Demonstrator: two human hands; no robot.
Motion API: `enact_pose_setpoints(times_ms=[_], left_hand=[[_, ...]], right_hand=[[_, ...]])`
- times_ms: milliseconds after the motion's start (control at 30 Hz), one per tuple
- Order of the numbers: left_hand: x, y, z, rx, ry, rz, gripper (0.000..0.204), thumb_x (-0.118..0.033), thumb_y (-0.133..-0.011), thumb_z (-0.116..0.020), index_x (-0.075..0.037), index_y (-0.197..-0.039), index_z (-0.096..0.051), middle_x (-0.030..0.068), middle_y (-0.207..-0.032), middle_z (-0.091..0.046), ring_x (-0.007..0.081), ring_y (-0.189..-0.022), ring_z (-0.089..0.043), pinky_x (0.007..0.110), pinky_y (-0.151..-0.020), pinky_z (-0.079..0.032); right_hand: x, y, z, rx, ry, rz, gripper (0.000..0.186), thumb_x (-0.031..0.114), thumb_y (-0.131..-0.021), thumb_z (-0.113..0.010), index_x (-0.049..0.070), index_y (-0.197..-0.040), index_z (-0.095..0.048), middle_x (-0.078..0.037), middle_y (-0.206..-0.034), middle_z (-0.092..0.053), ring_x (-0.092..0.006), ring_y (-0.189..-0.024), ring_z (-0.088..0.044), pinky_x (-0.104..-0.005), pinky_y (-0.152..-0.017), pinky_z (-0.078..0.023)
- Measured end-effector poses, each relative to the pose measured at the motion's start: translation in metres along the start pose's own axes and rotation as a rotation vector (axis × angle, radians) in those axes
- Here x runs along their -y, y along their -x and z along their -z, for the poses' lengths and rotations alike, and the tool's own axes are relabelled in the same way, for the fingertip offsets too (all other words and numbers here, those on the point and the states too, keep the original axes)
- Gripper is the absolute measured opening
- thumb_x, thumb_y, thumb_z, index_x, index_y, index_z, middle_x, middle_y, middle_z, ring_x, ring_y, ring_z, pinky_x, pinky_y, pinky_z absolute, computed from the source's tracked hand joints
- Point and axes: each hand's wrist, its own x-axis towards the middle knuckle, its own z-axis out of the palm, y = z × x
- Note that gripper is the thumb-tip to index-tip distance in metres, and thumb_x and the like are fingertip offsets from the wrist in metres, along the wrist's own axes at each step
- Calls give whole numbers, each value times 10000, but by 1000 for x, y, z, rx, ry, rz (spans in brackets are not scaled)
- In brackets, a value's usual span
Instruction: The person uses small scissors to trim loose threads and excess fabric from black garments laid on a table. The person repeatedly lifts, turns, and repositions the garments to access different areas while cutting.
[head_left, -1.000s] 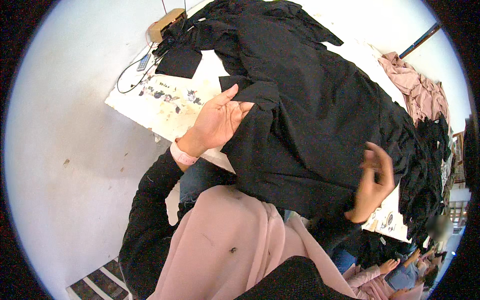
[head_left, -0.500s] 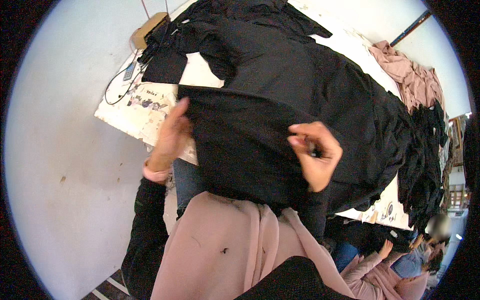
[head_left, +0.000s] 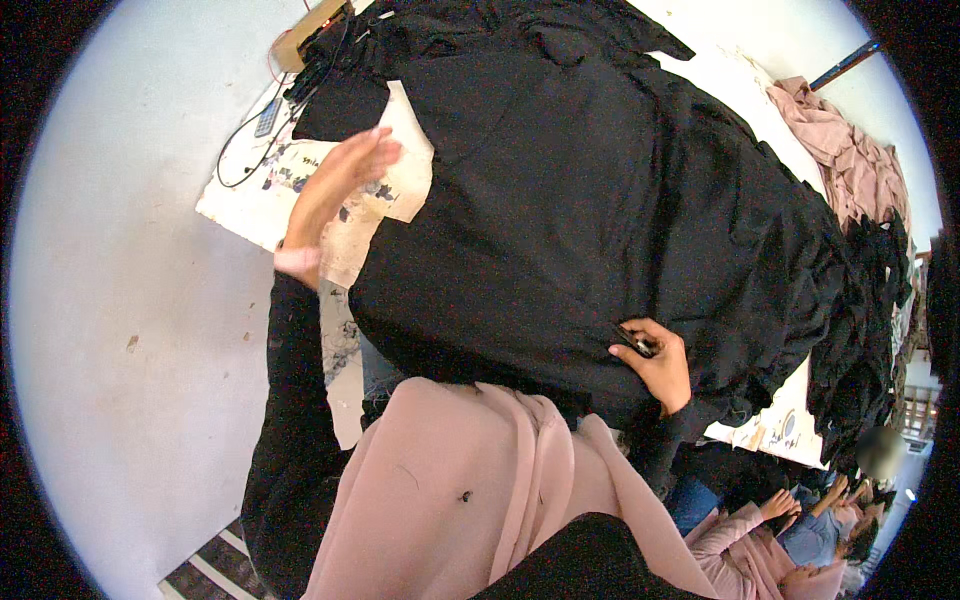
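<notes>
Black cloth [head_left: 540, 220], right of unclenched left hand [head_left: 338, 182], under right hand [head_left: 662, 364] gripping small dark tool [head_left: 636, 343]

Right hand [head_left: 663, 372] holds small dark object [head_left: 638, 344] over black cloth [head_left: 540, 200]; left hand [head_left: 338, 185] (motion-blurred) extends over pale, patterned surface [head_left: 412, 140].

Dull, wrinkly black cloth [head_left: 530, 220] lies under the right fingers [head_left: 657, 331]; the small dark thing [head_left: 635, 342] between them has a shiny, metal-looking bit.
</notes>
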Motion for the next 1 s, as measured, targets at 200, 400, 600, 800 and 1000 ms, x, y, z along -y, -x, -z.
enact_pose_setpoints(times_ms=[200, 400, 600, 800, 1000], left_hand=[[-7, -118, -29, 491, 1000, 286, 407, -289, -961, -642, 35, -1208, -640, 186, -1234, -669, 296, -1138, -642, 424, -1035, -491], [-106, -105, -96, -144, 855, -172, 313, -158, -972, -631, 8, -1237, -630, 151, -1273, -652, 319, -1169, -616, 459, -1078, -446], [-110, -38, -140, 469, -1006, -1283, 510, 115, -704, -544, -118, -1123, -717, 81, -1285, -641, 298, -1152, -606, 411, -999, -466], [-69, -4, -91, 569, -1312, -483, 362, 61, -755, -622, -101, -1048, -759, 47, -1218, -694, 275, -1120, -638, 398, -932, -495], [-97, -34, -38, 391, -634, 244, 477, -459, -918, -670, -6, -1062, -710, 117, -883, -735, 242, -983, -684, 353, -891, -509]], right_hand=[[-2, -5, -4, -5, -72, -74, 366, 234, -731, -876, 79, -1021, -715, -48, -746, -648, -138, -705, -615, -301, -693, -511], [-5, 1, -6, -56, -82, -81, 387, 269, -738, -874, 101, -1053, -723, -64, -814, -682, -151, -770, -649, -309, -726, -520], [-8, -1, -8, -56, -173, -90, 367, 243, -750, -865, 92, -1052, -721, -52, -802, -688, -139, -761, -646, -295, -723, -511], [-9, 0, -6, -16, -281, -123, 355, 203, -770, -854, 68, -1064, -710, -28, -782, -693, -95, -749, -618, -270, -723, -494], [-10, -3, -4, 6, -270, -124, 357, 178, -783, -849, 45, -1077, -697, -12, -793, -682, -66, -732, -575, -246, -670, -448]])
